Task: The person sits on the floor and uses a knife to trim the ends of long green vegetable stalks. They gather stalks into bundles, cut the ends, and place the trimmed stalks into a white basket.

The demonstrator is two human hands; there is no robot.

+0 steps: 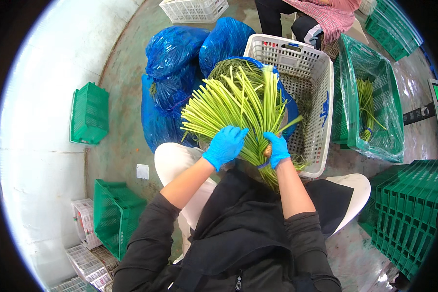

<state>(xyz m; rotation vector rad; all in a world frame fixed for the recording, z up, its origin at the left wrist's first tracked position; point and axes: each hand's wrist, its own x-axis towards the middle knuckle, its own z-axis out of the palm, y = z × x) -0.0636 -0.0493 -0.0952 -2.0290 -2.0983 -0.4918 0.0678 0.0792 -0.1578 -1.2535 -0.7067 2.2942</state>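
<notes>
A large bunch of long green stems (pixel 228 104), which look like garlic scapes, fans out in front of me, pale cut ends pointing away. A blue band (pixel 263 165) circles its narrow part. My left hand (pixel 225 146), in a blue glove, is closed with curled fingers on the bunch's left side. At the right side, my gloved right hand (pixel 277 148) is closed round a brown, wooden-looking handle (pixel 267 150) and rests against the stems; what the handle belongs to is hidden. Behind the bunch, more thin green stems (pixel 236 68) lie in a blue plastic bag.
Full blue bags (pixel 175 51) stand at the far left of the bunch. A white crate (pixel 321 117) is on the right, beside a plastic-lined green crate (pixel 394 112) holding stems. Stacked green crates (pixel 404 209) stand near right. Another person (pixel 326 19) sits at the far side.
</notes>
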